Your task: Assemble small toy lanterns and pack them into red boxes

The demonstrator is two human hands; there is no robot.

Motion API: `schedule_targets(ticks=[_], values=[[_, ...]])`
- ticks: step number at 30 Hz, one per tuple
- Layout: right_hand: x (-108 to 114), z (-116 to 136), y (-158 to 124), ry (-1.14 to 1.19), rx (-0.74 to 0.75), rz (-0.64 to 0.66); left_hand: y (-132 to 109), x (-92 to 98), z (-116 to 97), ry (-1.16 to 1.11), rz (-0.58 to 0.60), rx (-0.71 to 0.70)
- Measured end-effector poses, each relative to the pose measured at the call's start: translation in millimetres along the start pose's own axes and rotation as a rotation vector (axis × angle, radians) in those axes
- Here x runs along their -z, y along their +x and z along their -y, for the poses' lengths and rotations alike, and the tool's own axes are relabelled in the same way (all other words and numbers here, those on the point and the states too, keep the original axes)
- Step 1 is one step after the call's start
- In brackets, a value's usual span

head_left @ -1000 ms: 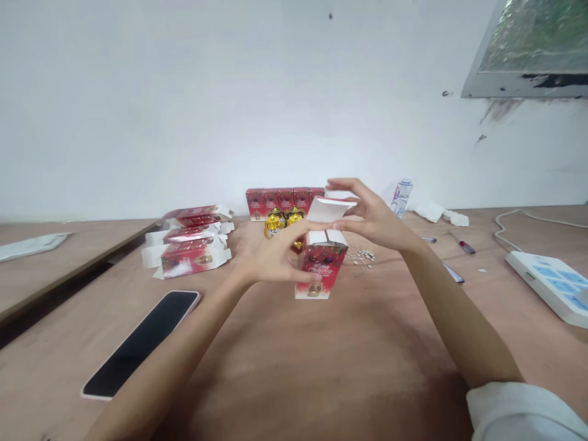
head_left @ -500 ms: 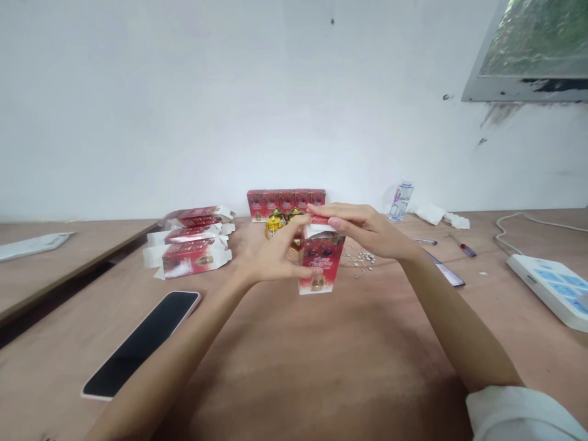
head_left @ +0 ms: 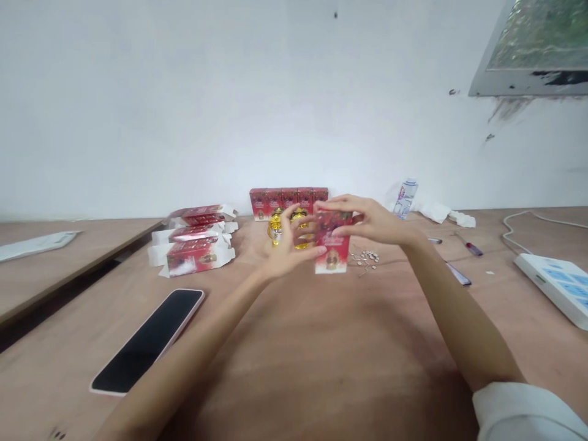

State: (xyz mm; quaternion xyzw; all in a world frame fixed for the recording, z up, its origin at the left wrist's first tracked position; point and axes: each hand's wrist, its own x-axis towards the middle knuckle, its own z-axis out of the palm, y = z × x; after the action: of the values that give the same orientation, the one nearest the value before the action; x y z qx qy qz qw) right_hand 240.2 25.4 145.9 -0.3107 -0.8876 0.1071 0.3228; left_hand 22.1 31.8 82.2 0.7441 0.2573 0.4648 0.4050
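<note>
A small red printed box point(head_left: 331, 251) with a gold picture on its front stands upright in front of me, its top closed. My right hand point(head_left: 374, 220) grips it from the upper right, thumb across the front and fingers over the top. My left hand point(head_left: 289, 248) is at the box's left side with fingers spread, its thumb tip at the box's edge; whether it touches I cannot tell. Behind the left fingers stand two shiny gold ornaments point(head_left: 275, 226), partly hidden. A row of several red boxes point(head_left: 274, 204) stands against the wall.
Flattish open red cartons point(head_left: 193, 255) are piled at the left. A phone point(head_left: 149, 340) lies near my left forearm. Rightward are small metal bits point(head_left: 366, 258), a clear bottle point(head_left: 405, 199), crumpled tissue point(head_left: 434, 212), a screwdriver point(head_left: 473, 248) and a white power strip point(head_left: 554, 285).
The box's top flap has gone from partly raised to closed. My right hand now grips the box, which has shifted slightly right, and my left fingers have spread away from it.
</note>
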Motion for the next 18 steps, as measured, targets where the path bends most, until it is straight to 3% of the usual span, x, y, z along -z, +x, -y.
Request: schedule_targets(ticks=[4, 9, 13, 18], values=[[12, -84, 8, -0.128, -0.254, -0.229, -10, -16.9, 46, 0.225, 0.054, 0.075], [-10, -185, 30, -0.198, -0.523, -0.433, -25, -24.1, 82, 0.687, 0.235, 0.035], [-33, -225, 49, -0.158, -0.539, -0.489, -29, -23.4, 85, 0.866, 0.276, 0.078], [-49, -245, 78, -0.119, -0.513, -0.479, -30, -25.7, 81, 0.940, 0.336, 0.094]])
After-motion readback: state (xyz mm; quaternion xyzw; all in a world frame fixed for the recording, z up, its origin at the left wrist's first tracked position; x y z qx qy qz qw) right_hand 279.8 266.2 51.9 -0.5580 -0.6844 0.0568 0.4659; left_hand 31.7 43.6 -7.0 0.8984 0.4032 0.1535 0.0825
